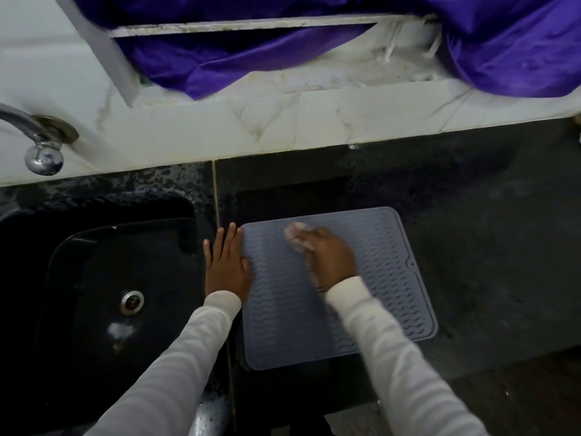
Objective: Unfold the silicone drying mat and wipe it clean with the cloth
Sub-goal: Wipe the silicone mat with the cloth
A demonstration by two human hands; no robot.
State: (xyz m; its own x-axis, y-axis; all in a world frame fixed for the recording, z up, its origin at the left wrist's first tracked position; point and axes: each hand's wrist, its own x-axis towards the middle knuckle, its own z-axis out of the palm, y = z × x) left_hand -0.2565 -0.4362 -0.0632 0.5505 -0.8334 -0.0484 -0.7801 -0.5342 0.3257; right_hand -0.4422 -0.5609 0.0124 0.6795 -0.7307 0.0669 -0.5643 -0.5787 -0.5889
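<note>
Your mat (361, 294) lies unfolded and flat on the dark counter (487, 247), just right of the sink (94, 278), its wavy ribbed face up. A small notch shows on its right edge. Its near edge sits close to the counter's front.

Your left hand (227, 265) lies flat with the fingers straight and close together, pointing away from you. It straddles the mat's left edge: the thumb side presses on the mat, while the outer fingers rest on the counter strip between mat and sink, over the pale seam (220, 196) that runs front to back.

Your right hand (327, 256) is on the upper middle of the mat, fingers curled round a pale cloth (297, 236). The cloth bunches out past the fingertips toward the far left and touches the ribs. This hand and the cloth are blurred, so you cannot tell exactly how the fingers lie on it. Both arms wear white sleeves (399, 357).

The sink is black, with a metal drain (132, 302) in its floor and a pale smear near it. A chrome tap (37, 143) juts from the white marbled wall (220, 127) at the left. Above it, purple fabric (503, 42) drapes over a ledge. The counter behind the sink looks wet and speckled.
</note>
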